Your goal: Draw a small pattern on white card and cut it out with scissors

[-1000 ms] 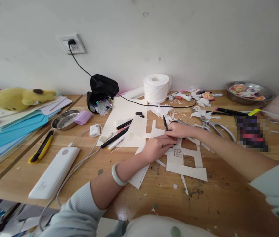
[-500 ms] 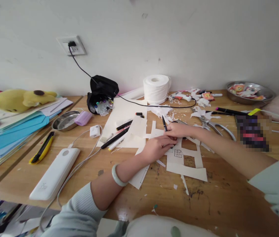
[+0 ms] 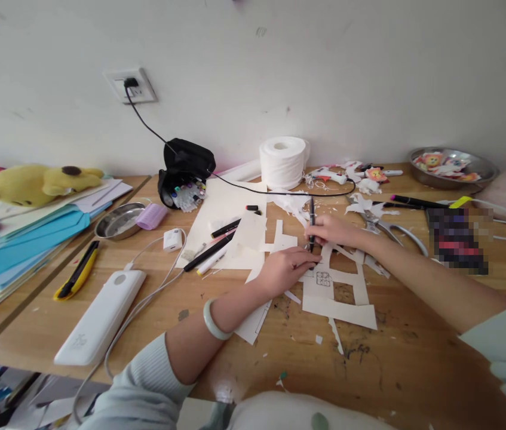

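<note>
A slim black pen point(image 3: 312, 216) stands nearly upright in my right hand point(image 3: 328, 230), whose fingers are closed around it. Close beside it, my left hand point(image 3: 285, 272) rests over the paper with its fingers curled together. A small dark bit shows at the left fingertips, but I cannot make out what it is. Under and in front of the hands lies a cut-out sheet of white paper point(image 3: 340, 309) with rectangular openings and a small black drawing on it. The pen's lower tip is hidden by the fingers.
Several markers point(image 3: 210, 251) lie on white sheets at the left. Scissors point(image 3: 387, 226) sit to the right, near a phone point(image 3: 456, 245). A tissue roll point(image 3: 283, 162), a pen case point(image 3: 189, 158) and a metal bowl point(image 3: 454, 173) stand behind. A power bank point(image 3: 100, 316) and cutter point(image 3: 77, 270) lie left.
My right hand has moved slightly up and to the right, away from the left fingers, and the pen has become more upright. My left hand has stayed in place.
</note>
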The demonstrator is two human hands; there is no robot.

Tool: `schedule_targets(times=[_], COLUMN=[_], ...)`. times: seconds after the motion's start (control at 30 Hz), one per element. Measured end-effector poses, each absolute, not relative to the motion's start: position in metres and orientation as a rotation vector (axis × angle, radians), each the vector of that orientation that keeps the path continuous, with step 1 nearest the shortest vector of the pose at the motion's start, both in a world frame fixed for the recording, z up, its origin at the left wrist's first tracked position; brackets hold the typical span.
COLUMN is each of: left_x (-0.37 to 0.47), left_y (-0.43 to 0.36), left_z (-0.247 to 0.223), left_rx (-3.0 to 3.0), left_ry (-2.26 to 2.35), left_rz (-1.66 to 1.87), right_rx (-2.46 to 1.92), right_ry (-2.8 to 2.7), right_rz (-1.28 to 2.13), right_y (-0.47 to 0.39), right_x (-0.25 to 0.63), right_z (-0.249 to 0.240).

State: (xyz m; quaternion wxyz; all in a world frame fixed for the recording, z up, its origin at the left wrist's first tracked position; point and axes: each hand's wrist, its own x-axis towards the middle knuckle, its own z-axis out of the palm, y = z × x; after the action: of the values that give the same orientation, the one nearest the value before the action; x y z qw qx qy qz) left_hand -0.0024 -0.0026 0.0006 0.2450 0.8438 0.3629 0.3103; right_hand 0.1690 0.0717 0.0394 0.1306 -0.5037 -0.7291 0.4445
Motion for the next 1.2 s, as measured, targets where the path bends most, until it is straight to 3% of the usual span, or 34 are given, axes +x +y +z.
schedule_targets(times=[0.1,0.27,0.6,1.2], left_x=[-0.004,-0.007,-0.014,-0.014], left_y=[-0.004,-0.003,-0.006,-0.005], left_z=[0.001,-0.004,0.002,-0.002], left_rx=[2.289,2.181,2.145,2.215], left_ry=[0.988,1.03,1.082,1.071], left_rz=[0.843,0.976,0.979,0.947], right_rx=[-1.5,-1.415,-1.474,-1.482], right_ry=[-1.427,-1.084,-1.277,-1.367], right_rz=[1.228,1.189,1.246,1.247], right_y=[0.047,-0.013,-0.029,-0.029], right_x=[0.176,0.185,0.179,0.179], right_z=[0.038,0.025,-0.004,0.0])
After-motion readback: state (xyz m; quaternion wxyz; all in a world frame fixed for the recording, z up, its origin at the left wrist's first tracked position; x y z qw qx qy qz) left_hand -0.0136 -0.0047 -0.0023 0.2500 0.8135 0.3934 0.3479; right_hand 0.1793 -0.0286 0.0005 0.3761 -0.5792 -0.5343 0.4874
